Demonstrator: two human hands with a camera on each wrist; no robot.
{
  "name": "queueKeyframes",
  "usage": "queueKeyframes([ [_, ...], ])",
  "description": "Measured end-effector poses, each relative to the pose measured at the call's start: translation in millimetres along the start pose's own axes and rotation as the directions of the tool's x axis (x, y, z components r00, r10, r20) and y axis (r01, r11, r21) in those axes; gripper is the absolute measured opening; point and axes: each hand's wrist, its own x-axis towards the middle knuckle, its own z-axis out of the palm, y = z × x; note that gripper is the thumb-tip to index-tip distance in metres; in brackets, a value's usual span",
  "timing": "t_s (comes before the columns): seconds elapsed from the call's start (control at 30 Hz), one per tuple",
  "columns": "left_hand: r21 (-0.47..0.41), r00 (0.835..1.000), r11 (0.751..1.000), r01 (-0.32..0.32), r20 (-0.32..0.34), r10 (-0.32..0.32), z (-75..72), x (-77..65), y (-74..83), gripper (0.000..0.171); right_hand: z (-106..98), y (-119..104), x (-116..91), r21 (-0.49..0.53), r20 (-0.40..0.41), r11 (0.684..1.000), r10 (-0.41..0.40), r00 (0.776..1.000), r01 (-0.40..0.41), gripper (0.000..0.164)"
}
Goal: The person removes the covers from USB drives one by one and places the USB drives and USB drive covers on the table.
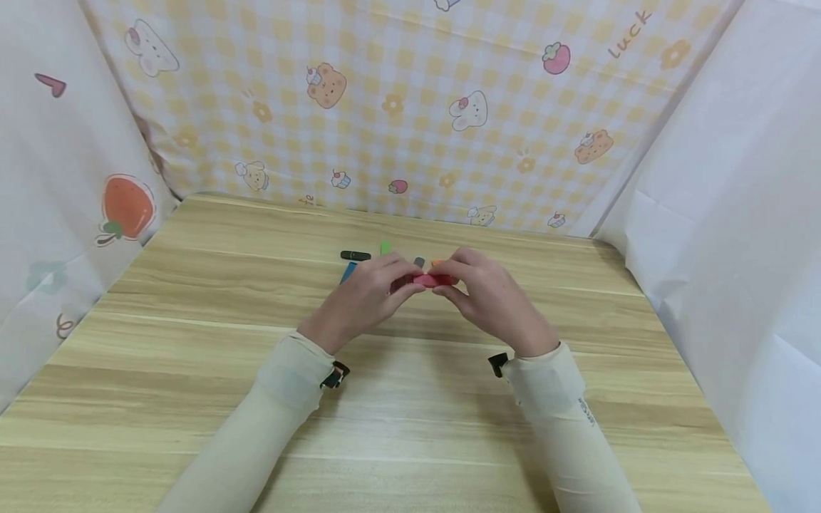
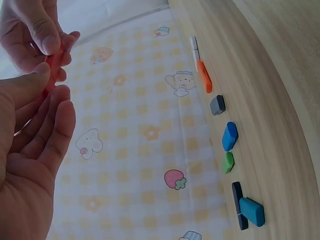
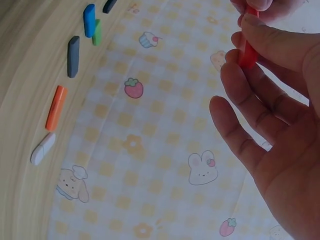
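In the head view a short red highlighter (image 1: 427,281) is held level over the middle of the table, between both hands. My left hand (image 1: 362,291) pinches its left end with thumb and fingers. The right hand (image 1: 499,298) pinches the other end. Seen from the left wrist, the highlighter (image 2: 54,64) is partly covered by the fingers of both hands. In the right wrist view its red end (image 3: 248,56) shows beneath the thumb, while the outer fingers are spread loosely below.
Behind the hands, a row lies on the wooden table (image 1: 410,427): black (image 1: 355,255), blue (image 3: 89,21), green (image 1: 385,247), grey (image 3: 73,57), orange (image 3: 56,108) and white (image 3: 43,149) pieces, plus a teal one (image 2: 252,211). A checked curtain (image 1: 398,142) hangs behind.
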Motion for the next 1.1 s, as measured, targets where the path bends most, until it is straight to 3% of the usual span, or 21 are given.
queueKeyframes([
  [0.63,-0.045,0.998,0.998,-0.047,-0.042,0.046,-3.3,2.5,-2.0,0.015,-0.7,4.9,0.5,0.035,-0.007,0.999,-0.016,1.0,0.017,0.024],
  [1.1,-0.048,1.0,0.999,-0.007,-0.023,0.006,-5.2,2.3,-1.4,0.016,-1.0,4.7,1.5,0.059,-0.001,0.998,-0.016,1.0,0.016,0.024],
])
